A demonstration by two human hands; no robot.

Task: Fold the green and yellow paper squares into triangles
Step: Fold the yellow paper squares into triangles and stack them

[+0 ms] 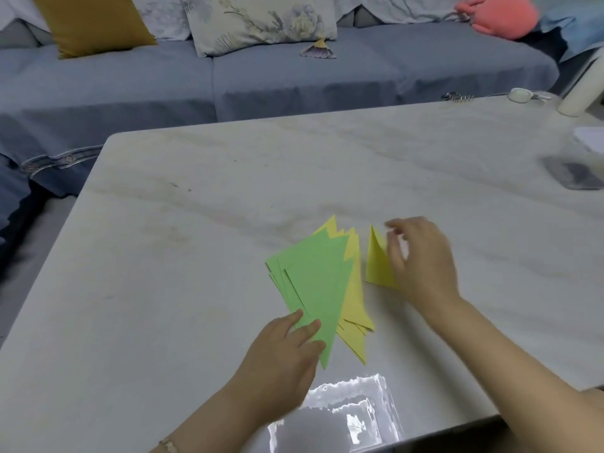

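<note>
Several green paper triangles (pixel 313 282) lie fanned on the marble table (pixel 196 223), overlapping several yellow triangles (pixel 354 305) beneath and to their right. My left hand (pixel 287 351) rests with straight fingers on the near end of the green stack. A separate yellow folded piece (pixel 377 266) lies just right of the pile. My right hand (pixel 421 259), blurred, hovers over that piece's right side with fingers loosely curved; whether it touches the paper is unclear.
A clear plastic sleeve (pixel 346 410) lies at the table's near edge. A dark phone (pixel 575 174), a white cylinder (pixel 578 89) and small items sit at the far right. A blue sofa (pixel 294 80) with cushions stands behind the table.
</note>
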